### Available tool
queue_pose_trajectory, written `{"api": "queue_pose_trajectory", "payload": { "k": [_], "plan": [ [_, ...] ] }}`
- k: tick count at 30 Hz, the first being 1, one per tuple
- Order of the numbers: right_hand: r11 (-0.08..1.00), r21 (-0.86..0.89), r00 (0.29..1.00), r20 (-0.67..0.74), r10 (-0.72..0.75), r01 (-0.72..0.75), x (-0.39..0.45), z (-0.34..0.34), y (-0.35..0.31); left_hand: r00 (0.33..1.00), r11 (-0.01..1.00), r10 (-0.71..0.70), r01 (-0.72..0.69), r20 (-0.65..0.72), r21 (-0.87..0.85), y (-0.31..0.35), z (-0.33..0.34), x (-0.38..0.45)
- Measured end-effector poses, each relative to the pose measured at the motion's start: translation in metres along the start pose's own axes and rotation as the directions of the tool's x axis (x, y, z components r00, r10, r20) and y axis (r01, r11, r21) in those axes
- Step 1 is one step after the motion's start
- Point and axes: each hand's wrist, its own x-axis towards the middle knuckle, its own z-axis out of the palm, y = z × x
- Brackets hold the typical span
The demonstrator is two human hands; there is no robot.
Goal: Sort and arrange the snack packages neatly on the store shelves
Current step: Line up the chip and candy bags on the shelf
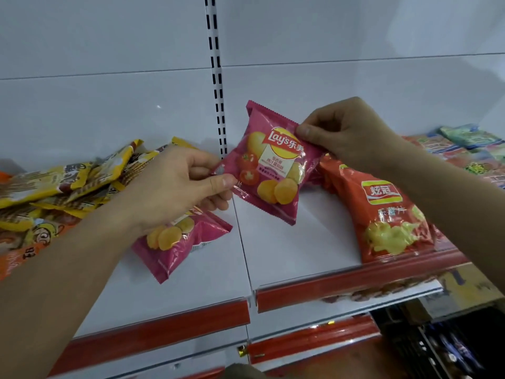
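A pink Lay's chip bag (269, 165) with tomatoes printed on it hangs tilted above the white shelf (295, 250). My left hand (177, 187) pinches its lower left corner. My right hand (347, 132) pinches its upper right edge. A second pink Lay's bag (180, 239) lies flat on the shelf under my left wrist. An orange-red chip bag (382, 214) lies to the right, partly under my right forearm.
A loose pile of yellow and orange snack packs (62, 187) covers the shelf's left end. Mixed green and orange packs (464, 149) lie at the far right. A slotted upright (217, 77) divides the white back panels. Red price rails (341, 280) edge the shelf fronts.
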Motion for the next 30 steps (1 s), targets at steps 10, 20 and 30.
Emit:
{"api": "queue_pose_trajectory", "payload": {
  "k": [10,20,30],
  "plan": [
    [0.998,-0.019,0.998,-0.032,0.052,-0.052,0.010,-0.022,0.008,0.990,0.998,0.060,-0.056,-0.131,0.028,0.003,0.006,0.009],
    [0.984,-0.172,0.994,0.087,0.068,-0.053,0.038,-0.010,0.029,0.982,0.972,-0.185,0.180,0.020,0.153,0.005,0.036,0.016],
    [0.934,-0.356,0.944,0.294,0.150,-0.037,0.051,-0.002,0.045,0.931,0.850,-0.300,0.160,0.211,0.502,-0.014,0.071,0.045]
  ]
}}
